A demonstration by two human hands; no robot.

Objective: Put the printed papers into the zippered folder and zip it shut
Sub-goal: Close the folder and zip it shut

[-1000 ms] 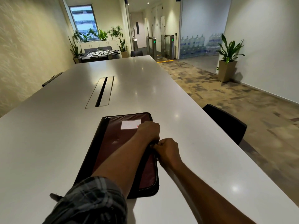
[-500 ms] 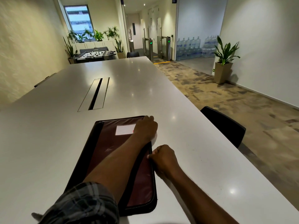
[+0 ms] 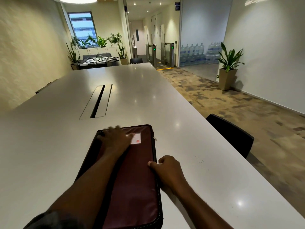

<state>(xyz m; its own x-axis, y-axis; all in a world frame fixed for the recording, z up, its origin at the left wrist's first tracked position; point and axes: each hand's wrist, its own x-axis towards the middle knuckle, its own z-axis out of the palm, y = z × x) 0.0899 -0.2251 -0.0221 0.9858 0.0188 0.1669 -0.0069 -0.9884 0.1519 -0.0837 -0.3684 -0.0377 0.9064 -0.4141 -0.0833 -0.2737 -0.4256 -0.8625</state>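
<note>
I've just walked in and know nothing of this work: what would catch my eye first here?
A dark red zippered folder lies closed on the near end of a long white table. The left hand rests flat on its far end; the right hand, fingers curled, sits at its right edge.

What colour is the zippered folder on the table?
The folder is dark maroon with black edging, clearest in the head view.

Maroon zippered folder (image 3: 137, 179) on white table (image 3: 49, 146)
</note>
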